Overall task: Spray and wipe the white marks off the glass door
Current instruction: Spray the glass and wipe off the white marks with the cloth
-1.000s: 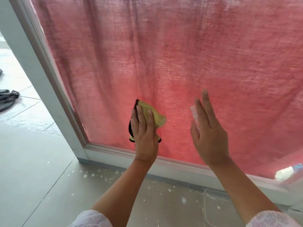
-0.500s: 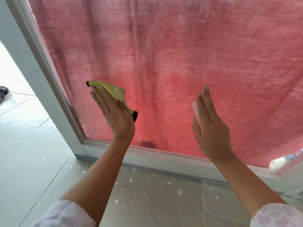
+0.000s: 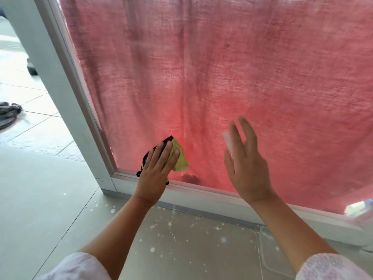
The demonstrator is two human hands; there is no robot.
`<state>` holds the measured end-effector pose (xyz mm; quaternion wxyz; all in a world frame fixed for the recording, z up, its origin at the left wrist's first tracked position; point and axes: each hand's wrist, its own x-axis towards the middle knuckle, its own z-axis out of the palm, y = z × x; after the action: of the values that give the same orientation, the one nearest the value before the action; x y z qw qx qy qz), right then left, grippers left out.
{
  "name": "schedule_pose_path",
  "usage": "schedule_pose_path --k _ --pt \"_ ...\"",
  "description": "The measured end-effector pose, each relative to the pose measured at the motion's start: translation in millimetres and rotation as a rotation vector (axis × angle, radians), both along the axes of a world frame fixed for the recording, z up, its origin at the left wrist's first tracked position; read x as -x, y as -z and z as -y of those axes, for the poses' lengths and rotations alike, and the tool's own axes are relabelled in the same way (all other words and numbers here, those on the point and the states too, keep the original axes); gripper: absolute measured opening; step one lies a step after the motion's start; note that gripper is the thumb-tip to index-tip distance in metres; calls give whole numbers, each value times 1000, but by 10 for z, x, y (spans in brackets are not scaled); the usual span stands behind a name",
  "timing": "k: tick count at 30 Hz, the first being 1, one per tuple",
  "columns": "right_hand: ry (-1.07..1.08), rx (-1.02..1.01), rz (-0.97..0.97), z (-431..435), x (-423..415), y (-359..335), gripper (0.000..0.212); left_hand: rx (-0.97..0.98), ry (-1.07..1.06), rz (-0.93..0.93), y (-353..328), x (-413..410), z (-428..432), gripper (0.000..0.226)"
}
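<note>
Since half a second ago the left hand (image 3: 155, 170) and its yellow cloth (image 3: 180, 157) have come down and rightward, from up beside the side frame to just above the bottom rail. The right hand (image 3: 248, 168) has stayed at much the same spot on the pane.

Far left, 9 o'clock in view: a dark bundle (image 3: 8, 115) on pale outdoor tiles; too blurred to identify. Next, the white door frame (image 3: 66, 102) runs from 11 o'clock down to a corner at about 7.

The glass door (image 3: 222, 77) fills the rest of the view, with a red woven curtain (image 3: 282, 57) hanging behind it.

Left hand at the pane's 7 o'clock corner: fingers straight and together, pressing the cloth flat against the glass. Yellow cloth shows at the hand's 1 o'clock, its black edge at 11 o'clock. The heel of the hand lies over the bottom rail. A small pale drip sits at the cloth's lower edge, a dark blotch just right of it.

Right hand at the pane's 6 o'clock, apart from the left: fingers straight and spread, back to the camera. A small white object (image 3: 228, 140) shows past the index finger at 11 o'clock. The thumb is hidden, so I cannot tell how it is held.

Below the rail, at 6 o'clock in view: grey floor (image 3: 50, 199) flecked with white spatter (image 3: 152, 249).
</note>
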<state>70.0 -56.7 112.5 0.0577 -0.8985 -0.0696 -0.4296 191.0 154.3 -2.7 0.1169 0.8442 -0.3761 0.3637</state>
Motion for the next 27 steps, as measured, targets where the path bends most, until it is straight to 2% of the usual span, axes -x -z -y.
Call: schedule_pose_path --k 2,4,6,8,10,13,15,18,20,22,24,27 --pt "-17 -5 -31 -60 -48 37 55 83 -20 -4 -150 -59 -50 136" --pt "-37 -22 -40 -92 -92 57 55 313 -87 -68 -368 -105 -49 122" --pt "-58 -35 -36 -114 -124 76 56 519 -129 -165 -583 -127 -42 95" --pt "-86 -44 -22 -140 -161 98 57 563 -115 -185 -657 -137 -38 75" --pt "-126 -67 -12 -204 -237 98 58 531 -114 -175 -533 -159 -71 76" --pt "-151 -111 24 -395 -364 28 53 449 -156 -334 -103 -114 -260 118" --pt "-164 -136 32 -554 -428 -41 51 351 -199 -501 124 -6 -473 133" --pt "-214 -160 35 -778 -497 -141 50 338 -219 -639 185 70 -803 128" --pt "-248 -178 64 -903 -564 -222 52 385 -188 -595 96 53 -947 128" --pt "-267 -205 94 -1018 -659 -300 55 510 -162 -556 -18 53 -975 124" --pt "-300 -221 99 -1144 -757 -353 56 720 -187 -580 -136 74 -938 107" --pt "-363 -206 56 -1326 -878 -379 52 855 -250 -442 -222 66 -888 77"
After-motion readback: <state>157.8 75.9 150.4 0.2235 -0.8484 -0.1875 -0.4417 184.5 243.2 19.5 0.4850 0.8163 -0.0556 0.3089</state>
